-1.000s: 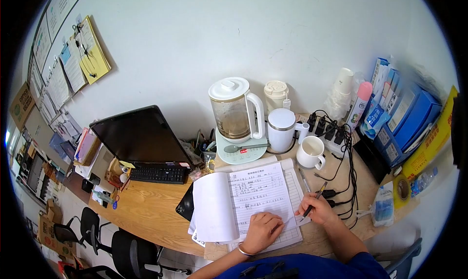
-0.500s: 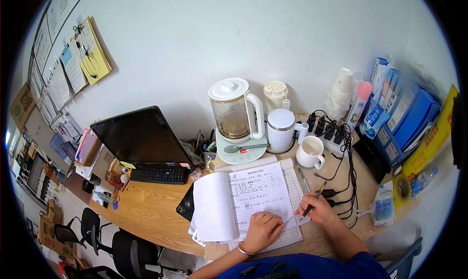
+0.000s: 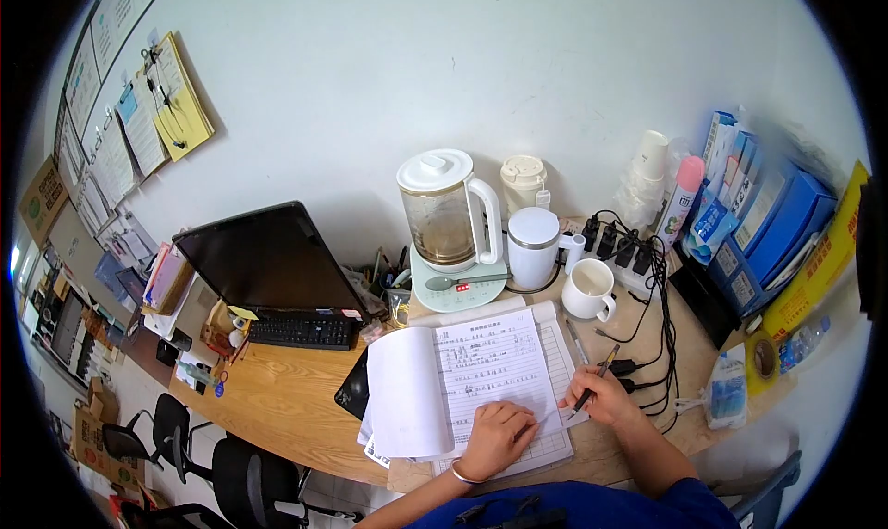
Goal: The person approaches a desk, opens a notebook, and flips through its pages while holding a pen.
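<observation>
A notebook (image 3: 486,358) with handwriting on its printed form page lies on the desk, its turned pages folded over to the left. My left hand (image 3: 500,436) rests flat on the lower part of the written page, fingers stretched out and holding nothing. At the right edge of the page, my right hand (image 3: 601,397) grips a pen (image 3: 589,390), tip pointing down near the paper. Another pen (image 3: 576,341) lies just beyond, beside the notebook. A white mug (image 3: 587,293) stands behind my right hand.
A glass kettle (image 3: 442,219) stands on its base with a spoon (image 3: 467,278) across it, next to a lidded white cup (image 3: 534,252). Black cables (image 3: 661,344) trail from a power strip (image 3: 638,275) on the right. A monitor (image 3: 273,261) and keyboard (image 3: 301,332) are left.
</observation>
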Demonstrator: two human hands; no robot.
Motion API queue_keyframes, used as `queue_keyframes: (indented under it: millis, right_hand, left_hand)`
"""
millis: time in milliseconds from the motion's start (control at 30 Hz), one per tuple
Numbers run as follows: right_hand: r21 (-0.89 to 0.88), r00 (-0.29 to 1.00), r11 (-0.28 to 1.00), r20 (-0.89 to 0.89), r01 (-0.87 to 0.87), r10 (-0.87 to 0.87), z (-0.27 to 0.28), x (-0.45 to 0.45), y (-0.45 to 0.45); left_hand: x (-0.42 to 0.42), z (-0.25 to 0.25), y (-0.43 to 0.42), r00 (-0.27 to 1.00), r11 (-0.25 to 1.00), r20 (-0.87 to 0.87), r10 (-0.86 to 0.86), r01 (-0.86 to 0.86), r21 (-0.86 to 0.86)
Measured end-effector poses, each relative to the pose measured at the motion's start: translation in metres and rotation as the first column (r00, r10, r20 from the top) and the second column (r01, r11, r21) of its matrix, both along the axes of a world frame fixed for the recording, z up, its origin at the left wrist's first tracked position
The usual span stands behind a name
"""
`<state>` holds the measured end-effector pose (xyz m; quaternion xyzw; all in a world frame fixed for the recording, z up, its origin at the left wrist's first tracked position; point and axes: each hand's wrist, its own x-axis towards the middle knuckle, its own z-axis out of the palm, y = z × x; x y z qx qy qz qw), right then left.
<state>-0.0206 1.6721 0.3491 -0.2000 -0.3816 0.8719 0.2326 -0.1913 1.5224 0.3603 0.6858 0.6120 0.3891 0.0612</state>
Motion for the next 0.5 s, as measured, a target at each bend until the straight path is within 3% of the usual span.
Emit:
queue_keyframes:
  millis: [500]
  right_hand:
    - [-0.020,1.000,1.000,0.013,0.014,-0.014,0.0062,-0.0011,-0.0015]
  left_hand:
    - [-0.0001,0.0006,-0.0004,1.000,1.000,0.002,0.000,0.000,-0.029]
